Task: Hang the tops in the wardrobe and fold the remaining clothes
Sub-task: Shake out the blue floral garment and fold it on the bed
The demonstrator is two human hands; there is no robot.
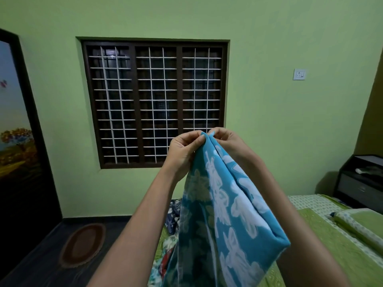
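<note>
Held up in front of the window [154, 102], above the bed [323, 245]: blue towel [226, 214] with white flowers, doubled over, hanging down from its top corners. Pinched at the left corner by the left hand [184, 148], thumb and fingers closed tight on the cloth. Same pinch at the adjoining corner by the right hand [226, 139], touching the left. More clothes [173, 216] heaped on the bed behind the towel.

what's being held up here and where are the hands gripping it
A blue floral towel, folded in half; the left hand and right hand pinch its top corners together.

Green wall [269, 121], dark barred window [154, 102]
</note>
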